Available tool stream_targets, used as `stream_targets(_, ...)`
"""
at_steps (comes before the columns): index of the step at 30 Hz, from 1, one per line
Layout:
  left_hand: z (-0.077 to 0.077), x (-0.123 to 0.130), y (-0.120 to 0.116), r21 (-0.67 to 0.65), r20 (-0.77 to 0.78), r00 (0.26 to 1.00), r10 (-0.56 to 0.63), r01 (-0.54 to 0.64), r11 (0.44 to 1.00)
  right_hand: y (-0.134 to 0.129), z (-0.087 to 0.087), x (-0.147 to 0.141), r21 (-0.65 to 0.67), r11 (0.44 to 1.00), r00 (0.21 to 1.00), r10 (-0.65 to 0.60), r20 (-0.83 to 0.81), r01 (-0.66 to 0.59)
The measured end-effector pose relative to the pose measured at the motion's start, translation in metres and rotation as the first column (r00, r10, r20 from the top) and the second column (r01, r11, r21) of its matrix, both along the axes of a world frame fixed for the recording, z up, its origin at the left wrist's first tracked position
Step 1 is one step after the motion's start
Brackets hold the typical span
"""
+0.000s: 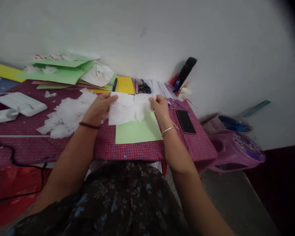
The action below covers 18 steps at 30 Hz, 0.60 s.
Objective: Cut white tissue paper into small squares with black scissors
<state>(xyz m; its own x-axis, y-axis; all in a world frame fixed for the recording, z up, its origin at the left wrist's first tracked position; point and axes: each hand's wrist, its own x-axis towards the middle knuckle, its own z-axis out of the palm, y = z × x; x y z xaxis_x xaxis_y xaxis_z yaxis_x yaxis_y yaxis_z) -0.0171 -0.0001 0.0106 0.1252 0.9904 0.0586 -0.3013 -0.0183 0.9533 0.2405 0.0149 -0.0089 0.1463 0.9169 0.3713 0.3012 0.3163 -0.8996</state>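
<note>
A thin white tissue (124, 108) is stretched between both hands, creased near its middle and ragged at the lower right. My left hand (104, 104) pinches its upper left side, thumb on top. At its upper right, my right hand (159, 106) is closed on the other edge. Beneath the tissue a pale green sheet (137, 132) lies on the checked red tablecloth (135, 152). The sheet's upper part is hidden by the tissue. A heap of torn white tissue (66, 114) lies left of my left hand.
Right of the sheet lies a dark phone (186, 121). Behind are a black pen (114, 85), scissors (144, 87), a paper cup (185, 93) and an upright black object (185, 73). Stacked coloured paper (61, 73) and a white device (23, 104) are at left; a pink stool (231, 157) stands right.
</note>
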Motion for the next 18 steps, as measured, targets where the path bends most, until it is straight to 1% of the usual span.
stream_targets(4, 0.002, -0.007, 0.002, -0.045, -0.015, 0.997, 0.079, -0.079, 0.996, 0.002, -0.001, 0.01, -0.031, 0.999, 0.999, -0.03, -0.024, 0.029)
stream_targets(6, 0.003, -0.009, 0.002, -0.087, -0.028, 0.988, 0.153, -0.155, 0.984, 0.004, -0.002, 0.015, -0.056, 0.998, 0.999, -0.024, -0.031, 0.022)
stream_targets(8, 0.004, -0.01, 0.003, -0.112, -0.03, 0.961, 0.275, -0.277, 0.954, 0.007, -0.005, 0.02, -0.089, 0.996, 0.999, -0.017, -0.039, 0.013)
stream_targets(10, 0.006, -0.012, 0.003, -0.106, -0.018, 0.917, 0.4, -0.399, 0.911, 0.011, -0.008, 0.025, -0.129, 0.992, 0.999, -0.012, -0.044, 0.006)
stream_targets(11, 0.007, -0.014, 0.003, -0.096, -0.014, 0.898, 0.439, -0.438, 0.894, 0.013, -0.01, 0.027, -0.148, 0.989, 0.999, -0.01, -0.043, 0.004)
stream_targets(13, 0.007, -0.02, 0.005, -0.08, -0.011, 0.884, 0.466, -0.466, 0.881, 0.016, -0.015, 0.03, -0.185, 0.983, 0.999, -0.008, -0.035, 0.002)
stream_targets(15, 0.004, -0.03, 0.008, -0.067, -0.011, 0.886, 0.464, -0.464, 0.883, 0.019, -0.019, 0.034, -0.214, 0.977, 1.0, -0.008, -0.019, 0.004)
stream_targets(18, -0.002, -0.047, 0.017, -0.033, -0.034, 0.903, 0.428, -0.429, 0.903, 0.022, -0.027, 0.039, -0.232, 0.973, 1.0, -0.015, 0.021, 0.019)
